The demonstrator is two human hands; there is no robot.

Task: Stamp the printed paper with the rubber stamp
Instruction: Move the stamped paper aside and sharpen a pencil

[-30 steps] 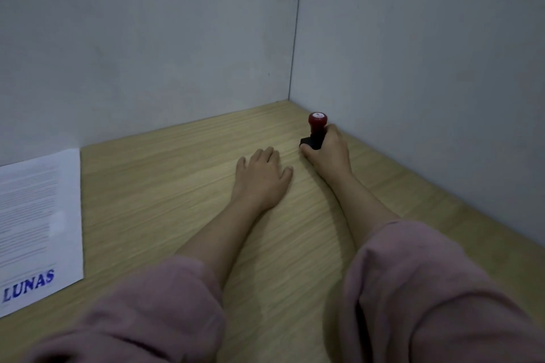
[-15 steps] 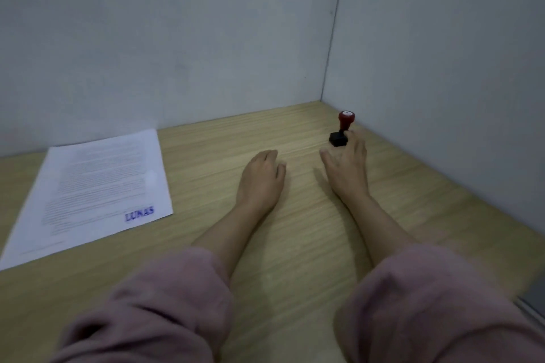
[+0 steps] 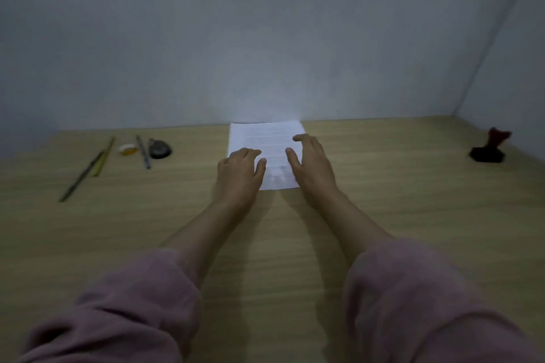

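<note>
1. The printed paper [image 3: 267, 141] lies flat on the wooden table [image 3: 383, 200], at the far middle of the surface, its far edge just at the foot of the grey wall [image 3: 265, 38]. Lines of print cross it; the picture is too blurred to read them or to make out any mark near its near edge.
2. The left hand [image 3: 240, 174] lies palm down over the paper's near left corner, fingers loosely spread and a little curled, gripping nothing.
3. The right hand [image 3: 311, 165] is over the paper's right edge, fingers spread wide and arched, thumb pointing left across the sheet. It holds nothing; whether the fingertips press on the paper cannot be told.
4. Both forearms are bare and run back toward the viewer into pushed-up pink sleeves [image 3: 413, 303] at the near edge.
5. The rubber stamp [image 3: 488, 150] stands on the table at the far right, well apart from both hands and the paper, near the corner where the side wall meets the table. It has a dark base and a red handle, smeared by blur.
6. At the far left lie two thin sticks [image 3: 88, 168], a small yellow and white object [image 3: 128, 149], a dark pen [image 3: 143, 152] and a dark rounded object [image 3: 159, 149], all well apart from the paper.
</note>
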